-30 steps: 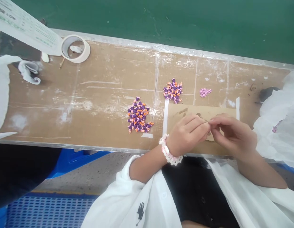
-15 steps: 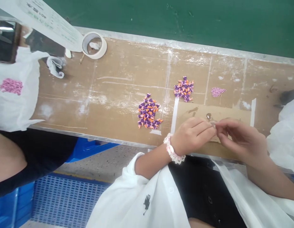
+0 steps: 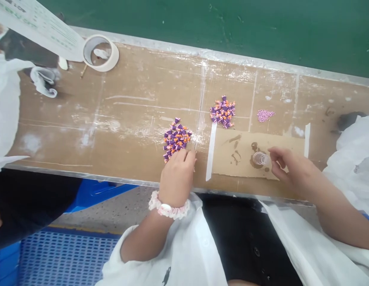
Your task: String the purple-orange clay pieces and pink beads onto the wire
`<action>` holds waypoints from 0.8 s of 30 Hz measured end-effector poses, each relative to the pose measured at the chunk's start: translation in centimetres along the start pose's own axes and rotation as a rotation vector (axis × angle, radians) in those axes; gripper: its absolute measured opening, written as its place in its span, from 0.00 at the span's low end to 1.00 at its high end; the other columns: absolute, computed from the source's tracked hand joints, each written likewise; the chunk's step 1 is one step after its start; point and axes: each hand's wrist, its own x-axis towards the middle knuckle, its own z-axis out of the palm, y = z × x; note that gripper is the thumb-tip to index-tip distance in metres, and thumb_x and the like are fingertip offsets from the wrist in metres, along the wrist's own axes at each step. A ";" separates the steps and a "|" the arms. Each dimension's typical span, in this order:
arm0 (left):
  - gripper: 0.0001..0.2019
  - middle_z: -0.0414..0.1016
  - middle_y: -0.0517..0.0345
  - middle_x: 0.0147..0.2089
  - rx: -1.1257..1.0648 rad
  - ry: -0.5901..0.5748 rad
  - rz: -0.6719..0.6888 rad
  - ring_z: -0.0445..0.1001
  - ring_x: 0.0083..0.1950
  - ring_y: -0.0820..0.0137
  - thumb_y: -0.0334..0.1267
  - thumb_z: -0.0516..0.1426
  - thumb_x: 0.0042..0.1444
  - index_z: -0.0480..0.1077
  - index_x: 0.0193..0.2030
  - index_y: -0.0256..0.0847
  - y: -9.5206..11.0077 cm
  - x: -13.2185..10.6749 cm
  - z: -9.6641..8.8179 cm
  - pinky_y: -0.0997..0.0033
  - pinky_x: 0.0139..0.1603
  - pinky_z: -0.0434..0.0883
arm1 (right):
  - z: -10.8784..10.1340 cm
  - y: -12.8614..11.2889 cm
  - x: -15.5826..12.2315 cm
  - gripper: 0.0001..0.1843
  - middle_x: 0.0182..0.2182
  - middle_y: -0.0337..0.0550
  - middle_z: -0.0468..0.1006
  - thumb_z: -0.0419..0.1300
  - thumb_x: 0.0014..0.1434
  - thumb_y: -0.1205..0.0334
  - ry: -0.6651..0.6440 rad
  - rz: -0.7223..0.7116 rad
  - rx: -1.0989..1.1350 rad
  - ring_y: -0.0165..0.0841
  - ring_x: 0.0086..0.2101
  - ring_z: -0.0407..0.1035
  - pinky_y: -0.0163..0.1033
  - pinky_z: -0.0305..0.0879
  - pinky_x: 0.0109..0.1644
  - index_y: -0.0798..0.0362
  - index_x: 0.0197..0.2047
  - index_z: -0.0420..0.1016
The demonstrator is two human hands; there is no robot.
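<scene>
My left hand (image 3: 176,174) reaches out to a pile of small purple and orange pieces (image 3: 174,139). Its fingers are held close together, with the tips on the pile's near edge. My right hand (image 3: 287,167) rests on a taped-down cardboard sheet (image 3: 232,147), fingers curled. Its thumb and forefinger are next to a small clear round pot (image 3: 259,158). What either hand pinches, if anything, is too small to see. A second purple and orange pile (image 3: 222,112) and a small heap of pink beads (image 3: 265,115) lie further back.
A masking tape roll (image 3: 101,53) and a printed sheet (image 3: 38,28) lie at the far left. White plastic bags sit at the right edge (image 3: 351,159) and the left edge (image 3: 2,107). Another person in dark clothing (image 3: 23,202) is at the left, above a blue crate (image 3: 68,254).
My hands have come apart. The left hand has moved left from the cardboard to the nearer pile. The right hand stays by the cardboard, where the clear pot now shows.
</scene>
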 end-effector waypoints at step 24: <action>0.14 0.70 0.48 0.43 0.222 -0.446 0.080 0.73 0.45 0.64 0.17 0.46 0.56 0.67 0.39 0.36 0.5 3.0 -3.2 0.70 0.37 0.73 | -1.4 -1.1 0.4 0.10 0.29 0.35 0.74 0.59 0.54 0.71 0.237 0.153 0.254 0.27 0.26 0.68 0.34 0.68 0.32 0.47 0.36 0.66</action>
